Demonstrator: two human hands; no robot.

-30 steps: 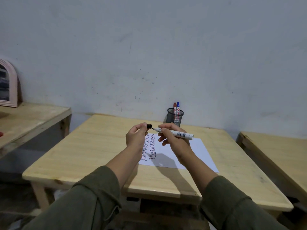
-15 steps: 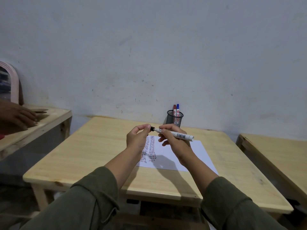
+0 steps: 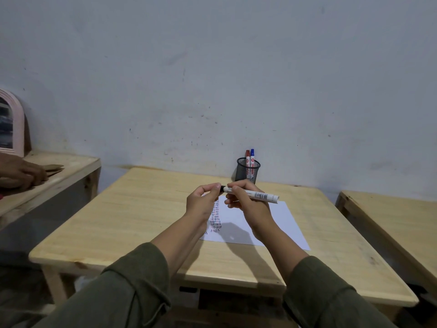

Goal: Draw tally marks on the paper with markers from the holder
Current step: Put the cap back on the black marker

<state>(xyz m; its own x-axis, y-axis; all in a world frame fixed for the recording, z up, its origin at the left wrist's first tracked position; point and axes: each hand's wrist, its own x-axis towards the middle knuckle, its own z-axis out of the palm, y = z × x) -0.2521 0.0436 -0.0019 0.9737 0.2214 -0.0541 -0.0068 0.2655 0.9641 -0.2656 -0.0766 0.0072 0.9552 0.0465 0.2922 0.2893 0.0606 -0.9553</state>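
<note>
Above the white paper (image 3: 279, 223), my right hand (image 3: 248, 207) grips a white marker (image 3: 261, 196) held level, its tip pointing left. My left hand (image 3: 202, 202) pinches the black cap (image 3: 221, 188) between thumb and forefinger, and the cap meets the marker's tip. Columns of red and black tally marks (image 3: 215, 221) fill the left side of the paper, partly hidden by my left hand. At the back of the wooden table (image 3: 132, 216), near the wall, a black mesh holder (image 3: 242, 172) holds a red marker (image 3: 247, 156) and a blue marker (image 3: 252, 155).
A second wooden table (image 3: 397, 221) stands to the right across a narrow gap. On a wooden bench (image 3: 71, 166) at the left rests another person's hand (image 3: 21, 174), beside a pink arched mirror (image 3: 11, 124). A grey wall rises just behind the holder.
My left hand has brought the cap from a small gap onto the marker's tip. Another person's hand has appeared on the left bench. My view has shifted slightly.
</note>
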